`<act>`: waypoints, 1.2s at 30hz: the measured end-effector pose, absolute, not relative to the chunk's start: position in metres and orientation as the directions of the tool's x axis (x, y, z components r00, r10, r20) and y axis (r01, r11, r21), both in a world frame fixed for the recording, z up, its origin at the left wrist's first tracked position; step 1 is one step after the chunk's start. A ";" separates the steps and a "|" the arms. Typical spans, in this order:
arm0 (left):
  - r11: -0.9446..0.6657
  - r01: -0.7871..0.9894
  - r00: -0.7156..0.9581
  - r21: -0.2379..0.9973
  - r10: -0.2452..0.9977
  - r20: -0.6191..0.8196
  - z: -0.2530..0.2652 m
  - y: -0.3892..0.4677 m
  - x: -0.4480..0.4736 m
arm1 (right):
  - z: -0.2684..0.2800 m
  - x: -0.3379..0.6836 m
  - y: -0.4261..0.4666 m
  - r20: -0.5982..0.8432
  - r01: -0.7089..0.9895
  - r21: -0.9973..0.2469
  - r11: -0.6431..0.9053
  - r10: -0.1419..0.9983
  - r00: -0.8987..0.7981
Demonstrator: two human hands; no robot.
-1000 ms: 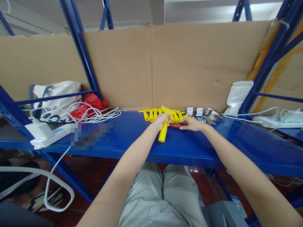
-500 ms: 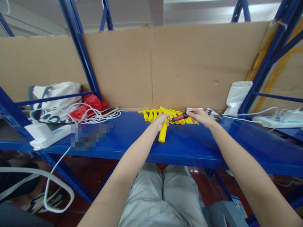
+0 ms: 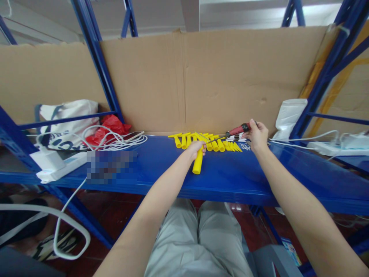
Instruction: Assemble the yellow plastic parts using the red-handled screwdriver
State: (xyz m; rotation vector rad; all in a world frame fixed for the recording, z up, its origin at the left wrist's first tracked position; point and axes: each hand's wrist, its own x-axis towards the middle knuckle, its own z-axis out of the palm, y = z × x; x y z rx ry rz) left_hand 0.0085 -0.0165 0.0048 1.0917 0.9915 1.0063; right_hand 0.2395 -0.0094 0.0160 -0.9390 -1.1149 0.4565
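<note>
My left hand point(image 3: 197, 148) is closed around a yellow T-shaped piece with a round tubular handle point(image 3: 197, 165), held just above the blue shelf. In my right hand point(image 3: 258, 135) is a screwdriver point(image 3: 236, 130) with a red and black handle. Its thin shaft points left, and its tip reaches the piece near my left fingers; whether it touches a screw is too small to tell. Behind my hands lie several similar yellow pieces point(image 3: 184, 143) in a row, with small yellow wedges point(image 3: 232, 146) to their right. Tiny silvery parts point(image 3: 245, 146) lie below my right hand.
Cardboard point(image 3: 225, 80) walls off the back of the blue shelf point(image 3: 161, 169). At left are a coiled white cable point(image 3: 115, 140), red plastic bag point(image 3: 111, 125), cloth bag point(image 3: 72, 111) and power strip point(image 3: 67, 167). A white pouch point(image 3: 290, 117) leans at right beside a blue post.
My right hand has drawn back to the right and slightly up with the screwdriver, so its long shaft now shows. My left hand and the yellow piece have hardly moved.
</note>
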 end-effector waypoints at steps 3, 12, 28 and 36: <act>0.162 -0.135 0.248 0.978 0.961 -0.125 0.004 -0.016 0.009 | 0.015 0.241 -0.008 0.566 0.139 -0.813 0.565 0.713 0.414; 0.157 -0.134 0.254 0.978 0.960 -0.119 0.002 -0.014 0.010 | 0.015 0.239 -0.007 0.562 0.132 -0.809 0.572 0.690 0.457; 0.183 -0.185 0.272 0.966 0.954 -0.129 0.001 -0.012 0.010 | 0.018 0.233 -0.015 0.627 0.214 -0.771 0.600 0.656 0.420; 0.180 -0.148 0.264 0.972 0.955 -0.136 0.002 -0.012 0.008 | 0.023 0.232 -0.032 0.764 0.451 -0.638 0.624 0.585 0.270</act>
